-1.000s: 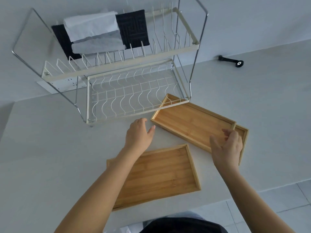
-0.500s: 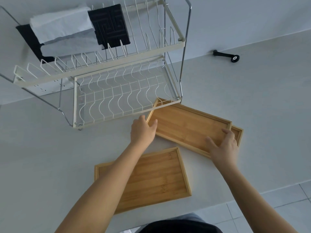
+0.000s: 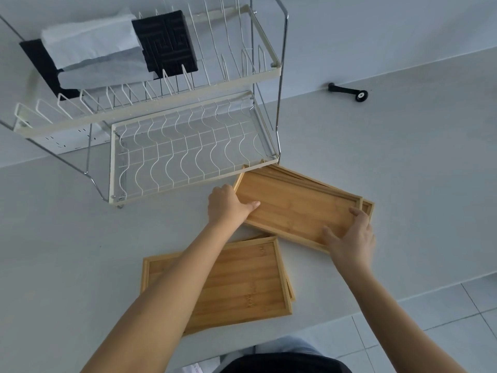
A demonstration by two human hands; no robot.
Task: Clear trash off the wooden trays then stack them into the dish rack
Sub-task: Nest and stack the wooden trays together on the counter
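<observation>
Wooden tray [image 3: 295, 208] by rack [image 3: 188, 157] corner, both hands [image 3: 228, 205] clamped on its ends.

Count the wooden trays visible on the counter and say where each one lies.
3, possibly more: one tray gripped by both hands beside the dish rack, a second tray peeking out beneath it, and a third nearer the person; an edge under this one suggests another hidden.
</observation>
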